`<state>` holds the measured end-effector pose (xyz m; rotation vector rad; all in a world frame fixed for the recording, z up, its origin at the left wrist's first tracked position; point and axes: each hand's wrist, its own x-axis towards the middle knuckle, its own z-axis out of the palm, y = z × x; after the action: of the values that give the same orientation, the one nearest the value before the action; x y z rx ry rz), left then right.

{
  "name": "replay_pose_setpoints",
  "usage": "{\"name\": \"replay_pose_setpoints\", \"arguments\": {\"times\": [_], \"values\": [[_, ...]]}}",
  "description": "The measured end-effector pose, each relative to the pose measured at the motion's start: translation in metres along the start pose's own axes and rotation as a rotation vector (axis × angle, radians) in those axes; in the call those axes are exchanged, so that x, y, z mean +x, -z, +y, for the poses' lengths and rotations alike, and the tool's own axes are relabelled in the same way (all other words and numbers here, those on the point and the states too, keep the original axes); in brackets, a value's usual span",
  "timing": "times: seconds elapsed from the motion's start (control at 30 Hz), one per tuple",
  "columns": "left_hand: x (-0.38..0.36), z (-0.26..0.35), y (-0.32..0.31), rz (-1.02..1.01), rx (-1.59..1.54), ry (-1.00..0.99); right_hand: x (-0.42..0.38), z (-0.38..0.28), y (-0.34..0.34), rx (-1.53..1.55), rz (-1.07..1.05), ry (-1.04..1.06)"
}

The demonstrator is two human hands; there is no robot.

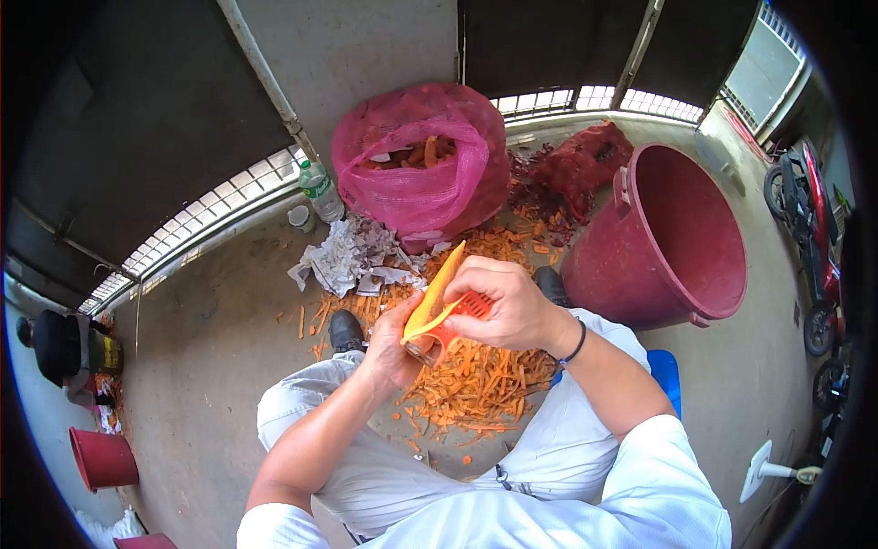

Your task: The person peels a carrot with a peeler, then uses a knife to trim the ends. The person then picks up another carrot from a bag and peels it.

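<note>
My left hand (395, 346) is closed around the thick end of a carrot (437, 291), which points up and away, its upper part bright and peeled. A brownish unpeeled end shows near my left palm. In my right hand (503, 297) is an orange-red peeler (473, 306), its head against the carrot's side. Below both hands, a heap of carrot peelings (480, 384) lies on the floor between my legs.
A pink mesh sack (412, 206) of carrots stands ahead, with crumpled paper (352, 256) and a plastic bottle (320, 190) beside it. To the right are a tilted red tub (631, 247) and a red net sack (585, 165). A red bucket (103, 457) stands at left.
</note>
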<state>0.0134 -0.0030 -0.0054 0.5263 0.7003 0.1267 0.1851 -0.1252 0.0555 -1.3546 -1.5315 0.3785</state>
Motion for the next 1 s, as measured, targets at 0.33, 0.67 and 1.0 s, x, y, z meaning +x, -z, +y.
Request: {"name": "replay_pose_setpoints", "arguments": {"times": [0.33,0.67,1.0], "values": [[-0.011,-0.006,-0.004,0.0,0.038,-0.063,0.003,0.006,0.01,-0.007,-0.092,-0.069],[-0.03,-0.005,-0.005,-0.073,0.076,-0.018,0.002,0.051,0.075,-0.195,0.138,-0.33],[-0.011,0.007,0.004,-0.089,-0.011,0.05,-0.004,0.049,0.071,-0.132,0.372,-0.279]]}}
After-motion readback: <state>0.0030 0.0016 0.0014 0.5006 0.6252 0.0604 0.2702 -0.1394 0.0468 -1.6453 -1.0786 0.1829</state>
